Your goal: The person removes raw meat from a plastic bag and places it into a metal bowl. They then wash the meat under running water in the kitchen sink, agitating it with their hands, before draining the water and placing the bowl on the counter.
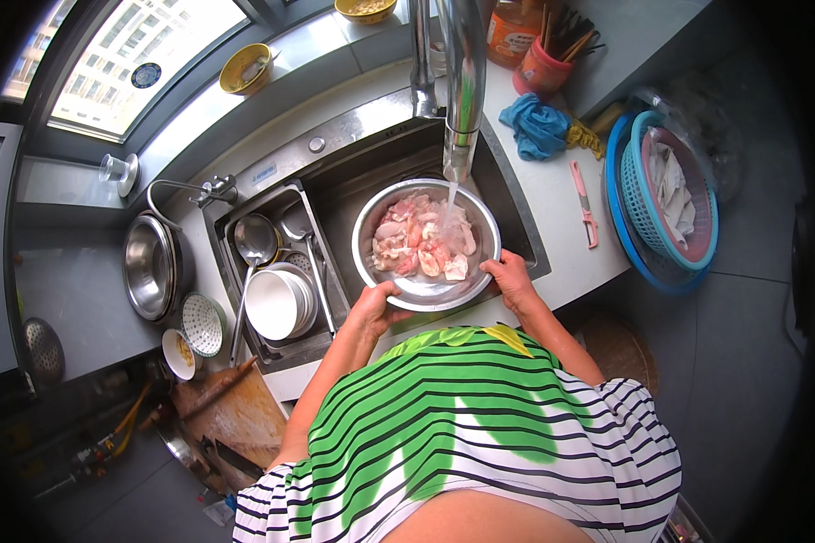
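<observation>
A round stainless steel bowl (426, 298) is held over the right sink basin (343, 203). My left hand (379, 309) grips its near left rim, and my right hand (509, 275) grips its right rim with the thumb on top. Pieces of raw meat (418, 237) lie in the bowl. Water runs onto them from the chrome faucet (458, 153) above. The fingers under the bowl are hidden.
White bowls (272, 305), a ladle (255, 239) and a spatula (299, 220) fill the left basin. At right lie a blue cloth (535, 127), a pink peeler (584, 203) and stacked plastic baskets (635, 183). Metal basins (148, 268) and a wooden cutting board (234, 414) are at left.
</observation>
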A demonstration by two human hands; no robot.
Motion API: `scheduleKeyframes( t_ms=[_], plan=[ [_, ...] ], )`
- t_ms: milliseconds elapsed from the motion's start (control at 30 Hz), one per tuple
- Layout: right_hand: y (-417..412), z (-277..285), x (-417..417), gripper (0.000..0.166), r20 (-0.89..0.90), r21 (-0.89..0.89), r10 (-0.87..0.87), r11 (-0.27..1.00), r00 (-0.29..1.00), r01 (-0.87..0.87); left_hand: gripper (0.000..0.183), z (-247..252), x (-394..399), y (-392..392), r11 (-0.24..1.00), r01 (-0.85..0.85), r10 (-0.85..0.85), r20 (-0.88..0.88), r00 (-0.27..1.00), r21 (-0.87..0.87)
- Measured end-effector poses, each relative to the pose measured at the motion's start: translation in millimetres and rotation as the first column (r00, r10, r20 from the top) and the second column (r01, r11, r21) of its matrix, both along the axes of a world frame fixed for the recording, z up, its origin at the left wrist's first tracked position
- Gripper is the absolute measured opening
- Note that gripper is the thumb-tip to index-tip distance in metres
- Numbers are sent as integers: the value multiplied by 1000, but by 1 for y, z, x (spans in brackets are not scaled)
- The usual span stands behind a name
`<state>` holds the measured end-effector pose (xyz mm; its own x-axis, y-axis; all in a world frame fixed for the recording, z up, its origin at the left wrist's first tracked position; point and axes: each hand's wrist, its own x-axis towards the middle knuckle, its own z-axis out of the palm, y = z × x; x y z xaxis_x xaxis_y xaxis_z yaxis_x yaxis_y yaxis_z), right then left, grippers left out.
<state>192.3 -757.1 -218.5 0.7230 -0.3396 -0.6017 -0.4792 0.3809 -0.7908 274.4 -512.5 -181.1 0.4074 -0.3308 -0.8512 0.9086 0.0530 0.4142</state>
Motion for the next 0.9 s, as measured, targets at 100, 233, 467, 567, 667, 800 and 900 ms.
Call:
scheduleKeyframes(
  t_ms=[100,233,467,567,667,800,900],
  plan=[
    [-2,0,0,19,-17,8,30,1000,999,-29,49,3,1,-1,1000,10,-10,0,1000,12],
    [-3,-1,0,22,-22,27,39,999,999,-38,49,1,1,-1,1000,-12,12,-4,1000,-1],
    [-3,-1,1,19,-43,7,40,999,998,-40,49,10,1,-2,1000,3,-3,-6,1000,-3],
    [0,5,3,15,-31,9,10,1000,999,-10,49,10,1,-2,1000,12,-12,-12,1000,6],
    [-1,2,2,16,-29,9,13,1000,999,-13,50,10,2,-2,1000,27,-27,-20,999,7],
    [-1,0,2,16,-15,2,16,1000,1000,-16,50,4,1,0,1000,25,-25,-25,999,-7],
    [-1,0,2,16,-24,9,16,1000,1000,-16,50,4,1,-1,1000,21,-21,-18,1000,-11]
  ],
)
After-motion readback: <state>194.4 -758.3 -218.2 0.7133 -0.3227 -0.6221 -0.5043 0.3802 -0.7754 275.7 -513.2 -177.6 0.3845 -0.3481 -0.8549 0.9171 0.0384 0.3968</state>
